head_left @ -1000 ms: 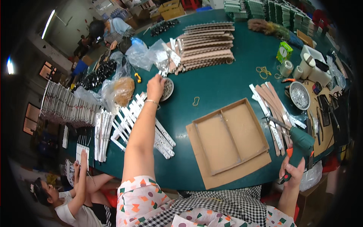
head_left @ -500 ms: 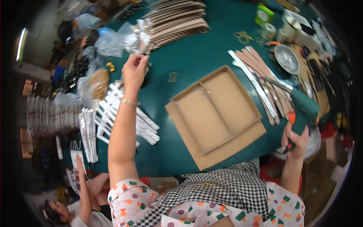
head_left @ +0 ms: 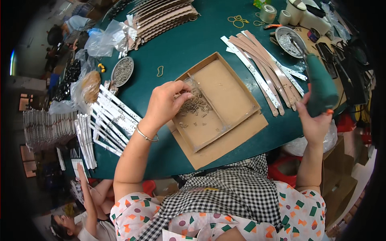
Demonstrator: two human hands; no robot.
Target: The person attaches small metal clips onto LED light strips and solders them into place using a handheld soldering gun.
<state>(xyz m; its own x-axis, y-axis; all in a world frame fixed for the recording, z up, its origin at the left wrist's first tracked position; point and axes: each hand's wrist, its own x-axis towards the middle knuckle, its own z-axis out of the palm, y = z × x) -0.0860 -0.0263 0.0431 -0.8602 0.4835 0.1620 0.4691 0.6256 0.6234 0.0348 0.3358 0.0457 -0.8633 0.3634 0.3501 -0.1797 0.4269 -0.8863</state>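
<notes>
My left hand (head_left: pixel 167 102) is over the left compartment of a shallow cardboard tray (head_left: pixel 237 86), its fingertips pinched together. Whatever lies between those fingertips is hidden. Small metal pieces (head_left: pixel 197 105), like short rivets or screws, are scattered beneath and beside the fingers. At the right, my right hand (head_left: pixel 315 122) grips the lower end of a green power tool (head_left: pixel 321 80), blurred by motion, with an orange part near my fingers. Strips, brown and white with metal fittings (head_left: pixel 265 72), fan out between the tray and the tool.
A dish of small metal pieces (head_left: pixel 122 70) stands left of the tray, near white strips (head_left: pixel 110 120). Another metal bowl (head_left: pixel 289 42) sits at the far right by tape rolls (head_left: pixel 267 13). Stacked brown strips (head_left: pixel 165 18) lie at the back. A person (head_left: pixel 86 209) sits lower left.
My left hand has come from the far left to the tray. Small metal pieces now lie in its left compartment, and the dish has come into view. The green tool has tilted more upright.
</notes>
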